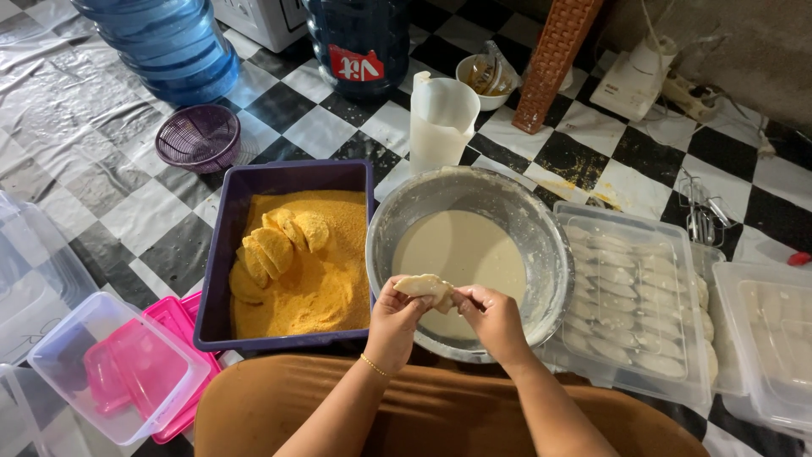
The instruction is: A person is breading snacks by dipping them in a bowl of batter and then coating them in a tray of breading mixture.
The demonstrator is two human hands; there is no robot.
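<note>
Both hands hold one pale, half-moon pastry [425,286] over the near rim of a metal bowl [541,222] filled with creamy batter [461,250]. My left hand [396,320] grips the pastry's left end, and my right hand [489,317] pinches its right end. Left of the bowl, a dark purple tub [222,254] holds orange breadcrumbs [326,279] with several crumbed pastries [275,247] lying in a row. On the right, a clear container [630,300] holds several uncoated pastries under its lid.
A white jug [440,123], purple strainer [199,137], two water bottles [169,42] and a small bowl [484,80] stand behind. Clear and pink boxes [127,366] lie at the left. Another clear box [765,334] lies at the far right, mixer beaters [702,207] behind it.
</note>
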